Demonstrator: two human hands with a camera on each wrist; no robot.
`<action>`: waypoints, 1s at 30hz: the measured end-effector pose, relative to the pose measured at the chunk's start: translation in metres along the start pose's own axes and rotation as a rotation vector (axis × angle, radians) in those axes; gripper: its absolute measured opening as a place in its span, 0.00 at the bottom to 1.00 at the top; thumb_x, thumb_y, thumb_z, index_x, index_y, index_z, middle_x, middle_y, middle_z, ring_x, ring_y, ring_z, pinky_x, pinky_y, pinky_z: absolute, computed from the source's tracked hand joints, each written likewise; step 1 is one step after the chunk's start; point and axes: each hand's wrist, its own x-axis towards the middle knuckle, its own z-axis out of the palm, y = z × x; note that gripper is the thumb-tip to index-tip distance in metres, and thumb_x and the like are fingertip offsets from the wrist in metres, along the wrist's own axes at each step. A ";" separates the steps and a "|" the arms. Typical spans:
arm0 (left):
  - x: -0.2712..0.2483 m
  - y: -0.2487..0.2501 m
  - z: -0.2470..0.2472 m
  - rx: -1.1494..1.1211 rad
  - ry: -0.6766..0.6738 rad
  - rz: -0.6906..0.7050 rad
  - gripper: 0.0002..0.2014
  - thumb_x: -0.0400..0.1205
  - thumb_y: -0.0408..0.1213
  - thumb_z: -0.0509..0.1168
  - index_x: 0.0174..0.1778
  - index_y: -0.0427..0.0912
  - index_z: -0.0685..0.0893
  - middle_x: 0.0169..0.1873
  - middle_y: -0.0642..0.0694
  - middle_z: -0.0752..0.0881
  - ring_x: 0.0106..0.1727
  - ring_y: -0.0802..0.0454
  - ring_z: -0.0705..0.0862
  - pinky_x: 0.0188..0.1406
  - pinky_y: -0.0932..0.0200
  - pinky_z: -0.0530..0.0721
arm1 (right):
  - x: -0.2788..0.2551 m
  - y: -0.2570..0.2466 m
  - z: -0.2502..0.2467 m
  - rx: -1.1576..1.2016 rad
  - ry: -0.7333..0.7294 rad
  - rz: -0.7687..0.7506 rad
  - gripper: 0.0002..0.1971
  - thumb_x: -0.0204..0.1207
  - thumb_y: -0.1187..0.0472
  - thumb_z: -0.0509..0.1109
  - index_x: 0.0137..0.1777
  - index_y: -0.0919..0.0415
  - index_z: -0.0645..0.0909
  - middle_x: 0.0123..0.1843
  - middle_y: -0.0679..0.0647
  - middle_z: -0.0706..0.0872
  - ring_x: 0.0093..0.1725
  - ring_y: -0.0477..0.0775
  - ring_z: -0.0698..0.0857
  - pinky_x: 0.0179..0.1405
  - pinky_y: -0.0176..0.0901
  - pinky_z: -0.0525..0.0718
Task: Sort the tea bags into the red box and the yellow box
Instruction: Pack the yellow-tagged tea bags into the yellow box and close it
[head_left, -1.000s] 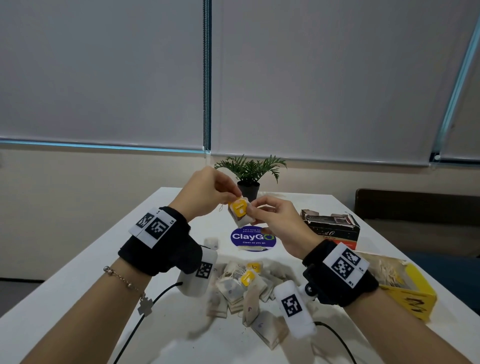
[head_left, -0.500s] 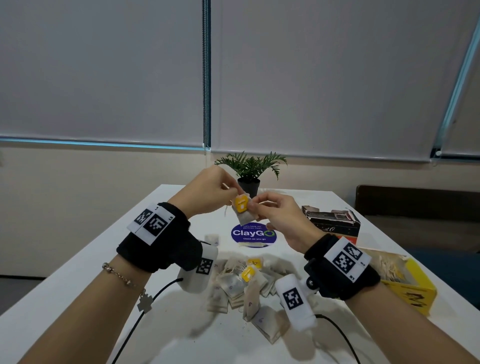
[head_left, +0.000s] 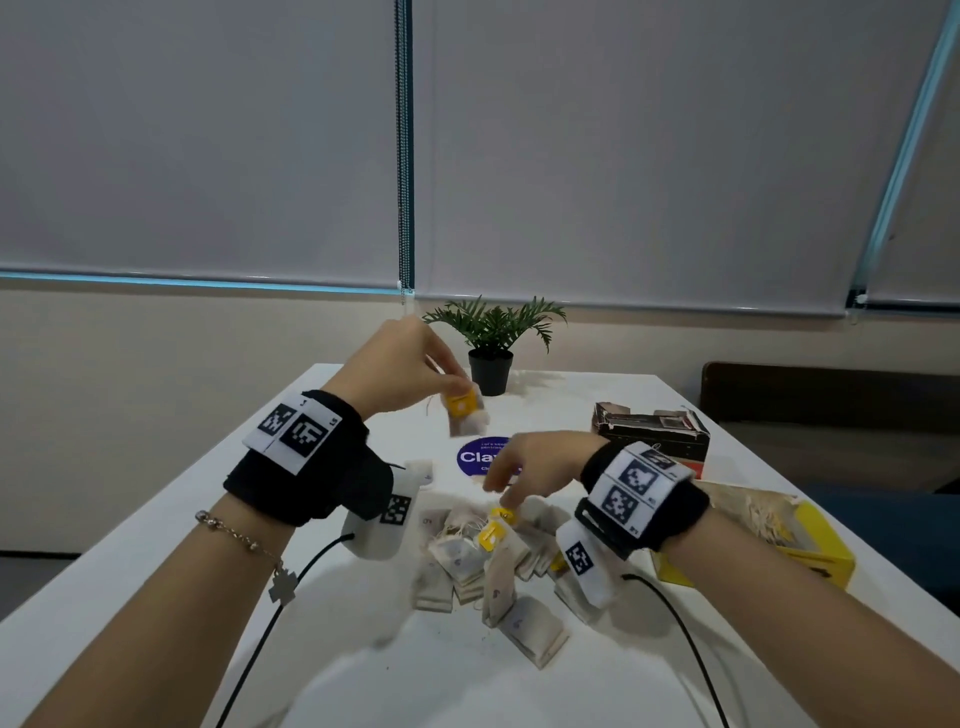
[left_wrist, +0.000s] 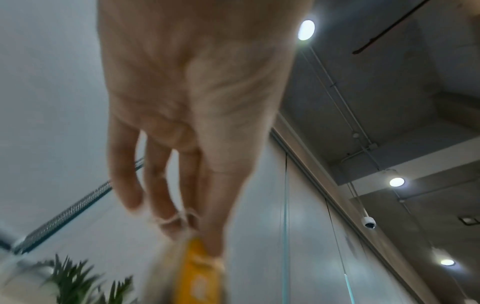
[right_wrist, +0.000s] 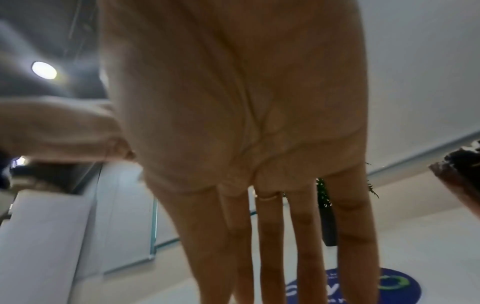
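The left hand (head_left: 400, 371) is raised over the worktop (head_left: 156, 530) with thumb and fingertips pinched together on a yellow-tagged bag (head_left: 465, 413), which hangs below them; the left wrist view confirms the pinch at the tag. The yellow box (head_left: 810, 540) lies at about 4 o'clock from that hand, well apart and on the far side of the right arm, so the right hand is the nearer one to it. The red box (head_left: 652, 431) sits at about 3 o'clock from the held bag, closer but the wrong colour, as I judge it. The right hand (head_left: 524, 465) is low, fingers straight and spread, holding nothing; its fingertips reach down at 7 o'clock to the pile (head_left: 488, 556), close to a yellow tag (head_left: 503, 515), though contact is too blurred to tell. Beyond, at 12 o'clock, stand a blue sticker (head_left: 475, 457) and a plant (head_left: 491, 343)
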 end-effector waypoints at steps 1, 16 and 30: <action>0.000 0.000 0.000 -0.003 -0.007 0.009 0.05 0.74 0.43 0.76 0.40 0.45 0.93 0.31 0.55 0.86 0.34 0.62 0.82 0.34 0.65 0.78 | 0.003 -0.002 0.001 -0.059 -0.041 0.022 0.21 0.78 0.57 0.73 0.71 0.54 0.80 0.68 0.49 0.84 0.64 0.53 0.83 0.62 0.44 0.83; -0.002 -0.002 -0.002 -0.257 -0.184 0.003 0.04 0.76 0.31 0.75 0.44 0.40 0.87 0.38 0.44 0.91 0.37 0.52 0.89 0.43 0.56 0.90 | -0.008 0.021 -0.023 0.226 0.227 -0.035 0.08 0.75 0.51 0.76 0.45 0.55 0.89 0.41 0.57 0.89 0.39 0.47 0.82 0.46 0.42 0.78; -0.001 0.007 0.012 -0.106 -0.304 0.149 0.05 0.77 0.34 0.73 0.41 0.49 0.89 0.31 0.49 0.85 0.31 0.57 0.79 0.40 0.57 0.82 | -0.017 0.018 -0.020 0.523 0.472 -0.200 0.07 0.77 0.58 0.75 0.40 0.59 0.85 0.43 0.62 0.91 0.42 0.52 0.87 0.46 0.49 0.86</action>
